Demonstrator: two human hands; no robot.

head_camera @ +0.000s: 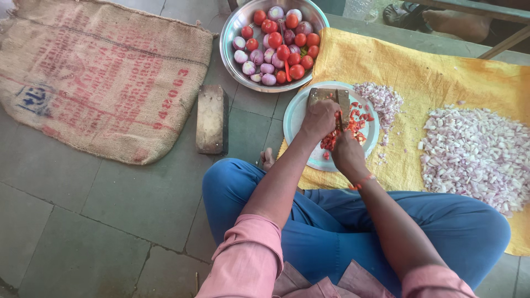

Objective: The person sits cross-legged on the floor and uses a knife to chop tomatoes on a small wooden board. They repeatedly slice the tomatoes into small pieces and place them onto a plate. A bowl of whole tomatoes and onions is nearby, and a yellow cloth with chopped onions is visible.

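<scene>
Both hands, left hand point(320, 117) and right hand point(346, 152), closed on tomato pieces point(353, 124) at upright blade point(339, 107), over steel plate point(298, 118).

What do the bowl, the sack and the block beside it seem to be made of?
Bowl: likely steel; its rim gleams silver.
Sack: probably jute; coarse tan weave, frayed edges.
Block: seemingly wood, worn and pale; stone cannot be ruled out.

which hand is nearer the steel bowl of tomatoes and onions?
Left. The left hand is on the plate just below the steel bowl; the right hand sits lower, farther from it.
</scene>
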